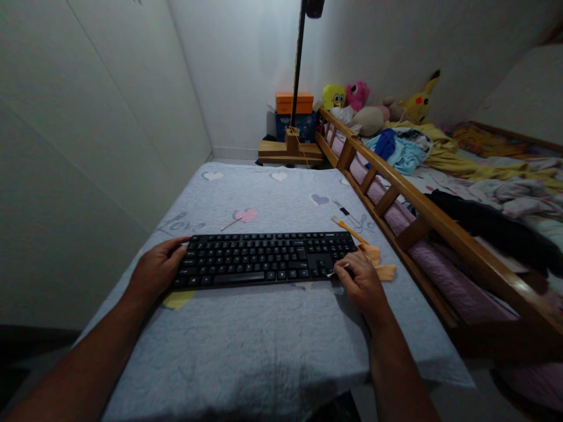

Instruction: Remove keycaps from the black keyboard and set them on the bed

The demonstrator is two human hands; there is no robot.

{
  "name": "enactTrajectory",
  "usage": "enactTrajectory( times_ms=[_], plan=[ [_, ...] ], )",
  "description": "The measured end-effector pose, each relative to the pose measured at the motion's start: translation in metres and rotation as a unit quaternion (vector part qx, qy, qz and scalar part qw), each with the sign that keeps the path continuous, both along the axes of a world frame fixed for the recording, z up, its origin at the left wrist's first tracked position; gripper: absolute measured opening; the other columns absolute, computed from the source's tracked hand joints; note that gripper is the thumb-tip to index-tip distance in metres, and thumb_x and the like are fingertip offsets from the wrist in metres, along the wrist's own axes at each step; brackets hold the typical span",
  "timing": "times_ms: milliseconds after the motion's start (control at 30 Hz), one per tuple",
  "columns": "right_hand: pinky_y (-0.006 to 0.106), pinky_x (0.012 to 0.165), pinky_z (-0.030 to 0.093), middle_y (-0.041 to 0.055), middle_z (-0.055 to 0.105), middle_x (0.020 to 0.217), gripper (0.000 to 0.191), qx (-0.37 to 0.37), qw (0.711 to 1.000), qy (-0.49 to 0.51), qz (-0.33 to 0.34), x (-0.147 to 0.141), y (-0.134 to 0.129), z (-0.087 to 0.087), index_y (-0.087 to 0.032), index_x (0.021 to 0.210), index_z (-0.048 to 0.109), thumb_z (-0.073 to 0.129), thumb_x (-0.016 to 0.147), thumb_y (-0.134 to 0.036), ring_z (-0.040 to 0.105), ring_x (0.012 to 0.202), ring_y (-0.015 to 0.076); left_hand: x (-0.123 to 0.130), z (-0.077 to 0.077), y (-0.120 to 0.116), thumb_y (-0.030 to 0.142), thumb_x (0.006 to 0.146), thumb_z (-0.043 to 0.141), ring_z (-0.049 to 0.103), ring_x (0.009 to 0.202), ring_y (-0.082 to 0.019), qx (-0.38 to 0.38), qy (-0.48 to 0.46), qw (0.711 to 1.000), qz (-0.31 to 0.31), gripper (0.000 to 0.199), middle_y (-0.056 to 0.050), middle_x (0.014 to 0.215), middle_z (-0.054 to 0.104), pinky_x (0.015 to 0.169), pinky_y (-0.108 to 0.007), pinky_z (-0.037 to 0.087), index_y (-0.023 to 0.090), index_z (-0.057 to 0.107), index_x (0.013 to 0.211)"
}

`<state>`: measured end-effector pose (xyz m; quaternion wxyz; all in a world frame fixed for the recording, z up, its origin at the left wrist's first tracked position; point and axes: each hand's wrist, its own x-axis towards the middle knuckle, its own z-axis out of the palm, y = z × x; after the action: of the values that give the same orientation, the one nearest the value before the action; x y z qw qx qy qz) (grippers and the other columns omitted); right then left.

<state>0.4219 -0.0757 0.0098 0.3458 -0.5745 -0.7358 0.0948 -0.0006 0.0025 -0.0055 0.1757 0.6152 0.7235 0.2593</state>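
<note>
A black keyboard (246, 258) lies flat across the cloth-covered table. My left hand (153, 266) grips its left end, the thumb along the upper side of the edge. Over the right part of the keyboard, my right hand (358, 278) pinches a cotton swab (331, 274), whose white tip meets the keys near the arrow cluster. Beyond my right hand, an orange cloth (386, 272) is partly covered by the hand. A brush with a yellow handle (349, 228) rests beside the keyboard's upper right corner. Another cotton swab (231, 223) lies behind the keyboard.
A small tool with a black part (344, 211) lies farther back on the table. The wooden bed rail (409, 202) borders the table's right side, with clothes and plush toys beyond. A black pole (298, 64) on a wooden base (290, 153) stands behind, near an orange box (294, 103).
</note>
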Motion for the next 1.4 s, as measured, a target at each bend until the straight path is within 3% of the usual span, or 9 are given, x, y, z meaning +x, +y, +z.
enactTrajectory(
  times_ms=[300,467,667,1033,1200,1400],
  plan=[
    [0.037,0.079,0.039,0.0023,0.058,0.073,0.018,-0.001,1.000,0.003,-0.010,0.004,0.001,-0.002,-0.021,0.071,0.057,0.050,0.087,-0.021,0.052,0.080,0.0202,-0.002,0.000,0.000,0.045,0.083,0.043,0.064,0.104,-0.024,0.003,0.002,1.000,0.002,0.050,-0.008,0.115,0.070,0.094,-0.035,0.047,0.018,0.066,0.119],
    [0.045,0.097,0.035,0.0007,0.056,0.069,0.018,0.027,0.999,0.002,-0.020,0.010,0.003,-0.003,-0.022,0.070,0.056,0.050,0.087,-0.021,0.052,0.079,0.0197,0.000,0.002,0.000,0.045,0.084,0.043,0.064,0.102,-0.024,-0.007,0.004,1.000,0.002,0.051,-0.008,0.115,0.070,0.093,-0.035,0.047,0.018,0.065,0.120],
    [0.048,0.105,0.031,0.0001,0.056,0.069,0.018,0.033,0.999,0.005,-0.027,0.012,0.004,-0.005,-0.022,0.070,0.056,0.050,0.087,-0.021,0.052,0.077,0.0191,-0.001,0.000,0.000,0.046,0.083,0.042,0.065,0.100,-0.022,-0.001,0.001,1.000,-0.001,0.052,-0.008,0.117,0.070,0.091,-0.033,0.047,0.018,0.065,0.120],
    [0.047,0.101,0.035,0.0020,0.061,0.074,0.016,0.051,0.998,0.014,-0.044,0.012,0.007,-0.005,-0.023,0.076,0.061,0.052,0.089,-0.023,0.054,0.083,0.0211,-0.003,-0.001,0.002,0.046,0.084,0.041,0.064,0.101,-0.023,0.004,0.017,1.000,-0.006,0.051,-0.009,0.115,0.070,0.092,-0.034,0.047,0.017,0.065,0.119],
    [0.041,0.089,0.043,0.0049,0.066,0.086,0.015,0.079,0.993,0.031,-0.079,0.032,0.005,0.004,-0.023,0.079,0.064,0.052,0.089,-0.026,0.056,0.096,0.0240,-0.004,-0.003,0.002,0.046,0.084,0.043,0.064,0.101,-0.023,0.000,0.010,1.000,-0.009,0.051,-0.008,0.115,0.070,0.092,-0.033,0.047,0.018,0.065,0.119],
    [0.038,0.082,0.044,0.0043,0.067,0.088,0.015,0.061,0.993,0.063,-0.081,0.051,0.001,0.010,-0.023,0.080,0.064,0.054,0.089,-0.027,0.057,0.091,0.0224,-0.004,-0.003,0.003,0.047,0.083,0.042,0.064,0.100,-0.023,-0.004,0.024,1.000,-0.004,0.050,-0.008,0.114,0.070,0.091,-0.032,0.047,0.019,0.065,0.119]
  ],
)
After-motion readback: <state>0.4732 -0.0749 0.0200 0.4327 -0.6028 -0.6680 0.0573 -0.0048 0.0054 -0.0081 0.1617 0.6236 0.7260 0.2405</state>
